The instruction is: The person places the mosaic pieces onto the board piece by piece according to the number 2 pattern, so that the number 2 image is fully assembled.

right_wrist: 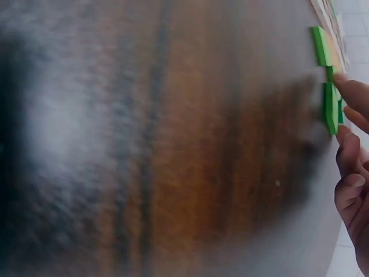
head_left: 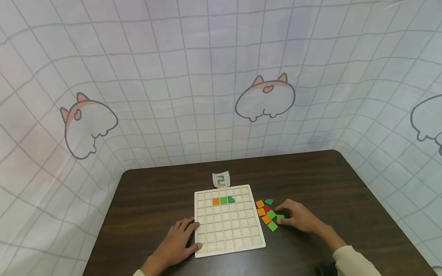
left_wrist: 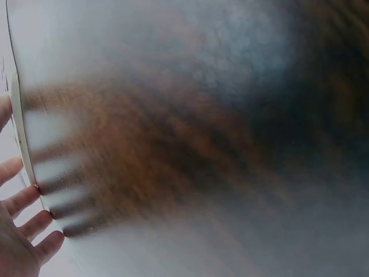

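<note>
A cream square board (head_left: pixel 230 245) with a raised grid lies on the table. In one upper row sit an orange square tile (head_left: pixel 215 201), a green square tile (head_left: pixel 223 200) and a dark green quarter-round tile (head_left: pixel 231 199). My left hand (head_left: pixel 177 238), its fingers spread, rests at the board's left edge; the left wrist view shows its fingertips (left_wrist: pixel 43 222) there. Right of the board, my right hand (head_left: pixel 299 216) has thumb and fingers curled round another green square tile (head_left: pixel 281 217). That green tile (right_wrist: pixel 330 109) shows edge-on between them in the right wrist view.
Beside the board lie loose tiles: several orange squares (head_left: pixel 261 212), green squares (head_left: pixel 272 226), a red piece (head_left: pixel 267 208) and a dark green quarter-round (head_left: pixel 269 201). A small printed pattern card (head_left: pixel 221 179) lies behind the board. Gridded cloth (head_left: pixel 193 84) surrounds the dark table (head_left: pixel 152 203).
</note>
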Demonstrator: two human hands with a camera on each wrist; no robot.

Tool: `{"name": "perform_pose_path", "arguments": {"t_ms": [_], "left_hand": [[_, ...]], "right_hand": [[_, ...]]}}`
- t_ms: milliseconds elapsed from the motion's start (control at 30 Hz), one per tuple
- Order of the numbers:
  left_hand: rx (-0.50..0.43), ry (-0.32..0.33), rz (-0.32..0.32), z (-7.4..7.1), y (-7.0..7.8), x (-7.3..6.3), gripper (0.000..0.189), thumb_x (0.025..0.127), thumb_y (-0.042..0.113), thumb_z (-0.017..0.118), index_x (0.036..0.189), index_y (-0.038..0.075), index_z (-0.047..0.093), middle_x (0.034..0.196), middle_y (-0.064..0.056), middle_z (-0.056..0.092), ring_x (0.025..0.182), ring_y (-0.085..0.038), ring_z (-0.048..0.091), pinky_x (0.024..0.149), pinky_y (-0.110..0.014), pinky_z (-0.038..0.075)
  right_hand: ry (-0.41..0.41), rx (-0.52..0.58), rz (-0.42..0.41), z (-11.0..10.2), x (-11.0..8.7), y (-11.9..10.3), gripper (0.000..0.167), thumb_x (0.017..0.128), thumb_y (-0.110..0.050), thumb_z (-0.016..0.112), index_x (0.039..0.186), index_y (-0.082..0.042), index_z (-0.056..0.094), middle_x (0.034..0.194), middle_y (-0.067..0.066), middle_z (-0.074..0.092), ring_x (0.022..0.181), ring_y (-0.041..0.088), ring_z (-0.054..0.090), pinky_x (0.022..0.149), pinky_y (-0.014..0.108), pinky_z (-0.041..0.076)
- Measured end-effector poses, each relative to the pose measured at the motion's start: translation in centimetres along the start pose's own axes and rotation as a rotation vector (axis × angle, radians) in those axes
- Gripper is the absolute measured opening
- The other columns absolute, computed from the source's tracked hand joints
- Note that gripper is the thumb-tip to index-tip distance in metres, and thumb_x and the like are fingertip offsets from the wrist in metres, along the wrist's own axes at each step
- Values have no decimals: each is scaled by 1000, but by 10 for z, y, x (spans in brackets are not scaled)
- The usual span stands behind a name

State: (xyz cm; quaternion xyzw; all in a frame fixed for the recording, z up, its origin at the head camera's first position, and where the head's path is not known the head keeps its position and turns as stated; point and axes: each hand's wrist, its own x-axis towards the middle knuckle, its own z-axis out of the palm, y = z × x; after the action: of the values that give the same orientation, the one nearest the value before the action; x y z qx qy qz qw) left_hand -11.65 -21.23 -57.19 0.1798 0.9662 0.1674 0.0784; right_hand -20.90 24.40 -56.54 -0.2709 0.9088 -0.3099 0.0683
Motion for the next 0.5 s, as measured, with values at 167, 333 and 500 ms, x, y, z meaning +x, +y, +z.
{"name": "perform_pose_path", "arguments": {"t_ms": [167,333,500], "left_hand": [[-5,18,9,0,-1,-1,68,94,61,59,144,17,51,153,-13,44,137,-41,43,100,-65,40],[-16,12,8,-1,0,-1,68,94,62,59,145,17,51,153,-13,44,137,-41,43,101,-65,39],[-11,13,6,0,0,-1,67,94,60,60,145,17,51,153,-13,43,138,-40,42,101,-64,39]], "right_hand": [[8,-25,-18,6,1,2,32,87,-32,80,112,-14,73,105,-4,61,84,8,54,72,25,45],[17,-27,-29,7,2,1,26,87,-29,80,107,-13,76,104,-4,60,86,8,55,72,27,47],[26,-37,-16,9,3,0,23,87,-29,79,105,-14,75,102,-4,60,84,8,56,72,28,47]]}}
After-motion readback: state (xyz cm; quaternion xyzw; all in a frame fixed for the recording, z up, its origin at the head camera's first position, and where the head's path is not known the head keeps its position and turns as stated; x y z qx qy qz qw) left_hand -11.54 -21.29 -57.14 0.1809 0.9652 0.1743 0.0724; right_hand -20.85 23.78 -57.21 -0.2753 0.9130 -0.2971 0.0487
